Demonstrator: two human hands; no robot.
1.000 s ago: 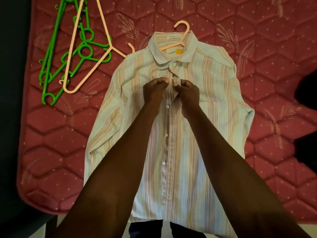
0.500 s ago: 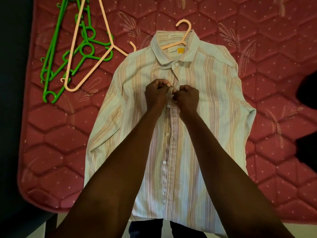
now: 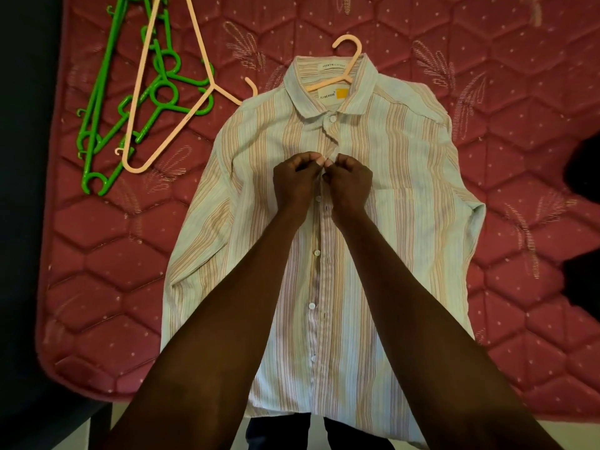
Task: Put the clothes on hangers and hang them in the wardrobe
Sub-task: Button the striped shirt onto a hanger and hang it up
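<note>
Head view: the shirt (image 3: 383, 222) is lying flat, front up, on the red mattress (image 3: 519, 319), with a peach hanger (image 3: 349, 56) already inside it — its hook is poking out past the collar at the far end. The left hand (image 3: 297, 183) and right hand (image 3: 350, 183) are meeting at the placket below the collar, fingers curled and pinching the cloth at what looks like the second button.

The risk, as I judge it: the button is slipping back out of its hole, or the tugging is dragging the shirt off the hanger's shoulders.

The shirt's hem is hanging over the mattress's near edge. Spare hangers (image 3: 136, 102) are lying far left — open mattress is lying to the right
</note>
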